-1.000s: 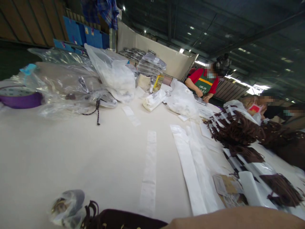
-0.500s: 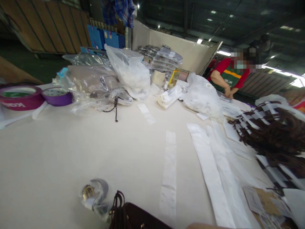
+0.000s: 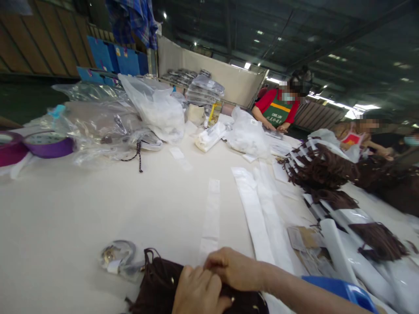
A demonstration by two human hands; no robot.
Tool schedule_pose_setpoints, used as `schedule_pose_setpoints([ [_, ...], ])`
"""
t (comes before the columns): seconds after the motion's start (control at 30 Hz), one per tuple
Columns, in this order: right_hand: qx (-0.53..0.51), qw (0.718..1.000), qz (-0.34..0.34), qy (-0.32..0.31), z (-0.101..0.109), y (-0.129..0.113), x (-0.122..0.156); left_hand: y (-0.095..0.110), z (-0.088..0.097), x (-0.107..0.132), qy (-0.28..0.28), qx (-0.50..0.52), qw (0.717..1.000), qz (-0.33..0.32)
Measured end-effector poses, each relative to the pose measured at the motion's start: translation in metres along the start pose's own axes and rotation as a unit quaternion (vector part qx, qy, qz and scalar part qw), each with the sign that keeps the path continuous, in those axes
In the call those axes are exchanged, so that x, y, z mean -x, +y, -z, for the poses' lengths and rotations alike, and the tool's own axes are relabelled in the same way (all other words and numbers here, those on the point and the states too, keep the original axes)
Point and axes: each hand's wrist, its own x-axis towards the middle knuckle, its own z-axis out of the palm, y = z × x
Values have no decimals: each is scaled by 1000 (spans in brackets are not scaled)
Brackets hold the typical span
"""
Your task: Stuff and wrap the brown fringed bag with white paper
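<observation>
At the table's near edge lies a dark brown bag (image 3: 160,279) with thin cords and small gold-coloured eyelets; it looks like a drawstring bag. My left hand (image 3: 198,290) rests over its front, fingers bent and closed on the dark material. Just behind and to the right, my right hand (image 3: 234,268) pinches the bag's upper edge, with its fingertips partly hidden. Left of the bag, touching its cords, sits a small clear plastic packet (image 3: 118,257) with a metal piece and a curved grey part inside.
White strips (image 3: 211,209) lie beyond my hands. Purple tape (image 3: 49,146) and clear plastic bags (image 3: 98,120) stand left; bundled brown cords (image 3: 321,165) lie right. A blue object (image 3: 340,290) is under my right forearm. A co-worker (image 3: 276,109) in a green apron works across the table.
The view has swung right, showing more of the right side. Both my hands have come into clear view on the brown bag, which now lies more fully in sight.
</observation>
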Motion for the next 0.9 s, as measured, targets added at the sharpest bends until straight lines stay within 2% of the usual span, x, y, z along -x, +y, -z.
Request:
schedule_pose_setpoints([
  [0.07,35,991,-2,125,3,-19,22,0,-5,-2,-31,15,999,39],
  [0.13,110,962,43,246,-12,-25,41,1,-4,-6,-86,25,992,84],
  [0.2,211,913,102,333,-43,-13,53,1,2,-12,-142,23,983,111],
  [0.27,324,836,145,419,-80,10,53,0,9,-16,-178,8,976,125],
  [0.3,364,800,178,442,-97,22,50,-1,13,-16,-180,-2,975,127],
  [0.37,401,772,165,464,-122,38,42,-5,20,-14,-170,-28,978,117],
  [0.4,406,774,148,463,-129,42,38,-9,24,-12,-162,-47,980,108],
  [0.47,397,796,98,446,-133,39,36,-21,33,-6,-142,-94,981,95],
  [0.57,365,842,34,396,-126,21,40,-46,53,4,-119,-140,977,111],
  [0.67,322,877,-5,357,-119,5,47,-72,72,12,-131,-126,976,116],
  [0.77,295,891,-14,344,-116,-3,50,-84,86,15,-147,-103,977,113],
  [0.9,282,898,-18,336,-114,-8,50,-85,95,12,-163,-86,971,151],
])
